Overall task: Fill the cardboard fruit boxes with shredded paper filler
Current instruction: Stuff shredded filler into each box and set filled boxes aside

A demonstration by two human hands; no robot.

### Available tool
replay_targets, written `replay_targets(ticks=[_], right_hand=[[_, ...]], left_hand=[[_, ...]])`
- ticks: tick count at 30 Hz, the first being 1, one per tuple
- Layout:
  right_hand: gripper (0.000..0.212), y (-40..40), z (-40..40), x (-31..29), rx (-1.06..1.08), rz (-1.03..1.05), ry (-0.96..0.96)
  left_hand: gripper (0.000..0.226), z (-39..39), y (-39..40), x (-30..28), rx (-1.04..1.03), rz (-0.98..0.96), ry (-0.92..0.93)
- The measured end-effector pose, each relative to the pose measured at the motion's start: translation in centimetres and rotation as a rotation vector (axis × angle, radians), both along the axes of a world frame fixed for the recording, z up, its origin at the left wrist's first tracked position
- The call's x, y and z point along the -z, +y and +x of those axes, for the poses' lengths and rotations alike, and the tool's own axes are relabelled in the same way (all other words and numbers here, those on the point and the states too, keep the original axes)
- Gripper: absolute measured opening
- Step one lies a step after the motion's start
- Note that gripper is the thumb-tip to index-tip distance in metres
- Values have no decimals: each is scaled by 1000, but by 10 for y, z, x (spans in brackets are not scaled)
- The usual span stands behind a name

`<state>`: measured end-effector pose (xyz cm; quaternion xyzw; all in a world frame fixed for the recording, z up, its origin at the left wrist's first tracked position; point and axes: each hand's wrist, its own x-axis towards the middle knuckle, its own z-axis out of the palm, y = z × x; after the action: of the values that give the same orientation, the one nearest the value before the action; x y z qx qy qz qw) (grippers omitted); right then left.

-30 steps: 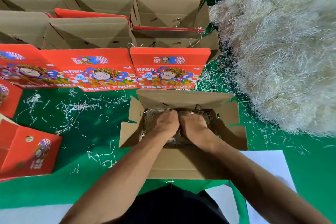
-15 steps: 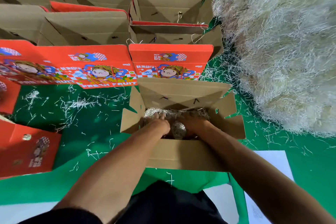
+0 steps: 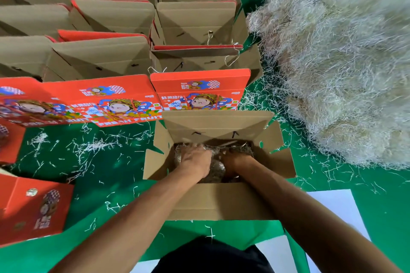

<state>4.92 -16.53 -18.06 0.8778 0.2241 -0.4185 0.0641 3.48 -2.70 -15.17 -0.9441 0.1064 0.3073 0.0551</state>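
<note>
A green cloth-covered table (image 3: 115,168) is littered with stray white paper shreds (image 3: 93,146), and a big heap of pale shredded paper filler (image 3: 346,68) rises at its right. Rows of open brown cardboard boxes with red printed fronts (image 3: 111,55) stand behind (grey floor beyond). In the open brown cardboard box nearest the person (image 3: 219,201), the left hand (image 3: 195,162) and right hand (image 3: 236,162) press into the filler inside; whether their fingers are curled, I cannot tell.

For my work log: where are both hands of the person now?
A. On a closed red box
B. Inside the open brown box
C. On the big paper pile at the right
B: the left hand and the right hand press shredded paper down inside the open box.
</note>
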Motion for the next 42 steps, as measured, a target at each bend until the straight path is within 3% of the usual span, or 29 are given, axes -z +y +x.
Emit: replay_targets(ticks=[3, 7, 10, 13, 16, 20, 23, 27, 32, 38, 42], right_hand=[[95, -1, -1, 0, 27, 11, 0], [82, 0, -1, -4, 2, 34, -14], [50, 2, 4, -14, 14, 69, -85], [23, 12, 11, -24, 6, 205, -321], [31, 15, 10, -21, -68, 188, -288], [69, 5, 5, -13, -122, -20, -122], [52, 5, 1, -23, -98, -13, -164], [24, 0, -6, -35, 26, -70, -405], [40, -15, -8, -20, 240, -172, -241], [44, -16, -5, 5, 98, -305, -147], [39, -13, -8, 12, 87, -325, -196]], left_hand=[[67, 3, 9, 7, 5, -66, 29], [72, 8, 21, 23, -27, 87, 294], [71, 9, 20, 32, -4, 178, 386], [70, 10, 20, 35, 29, 241, 417], [72, 9, 23, 37, 27, 221, 421], [71, 7, 29, 38, -13, 182, 436], [75, 9, 28, 35, 21, 210, 464], [73, 7, 20, 31, 59, 299, 406], [78, -3, 8, 19, 167, 340, 237], [86, 5, 18, 3, 171, 263, 72], [70, 10, 26, 7, 141, 261, 155]])
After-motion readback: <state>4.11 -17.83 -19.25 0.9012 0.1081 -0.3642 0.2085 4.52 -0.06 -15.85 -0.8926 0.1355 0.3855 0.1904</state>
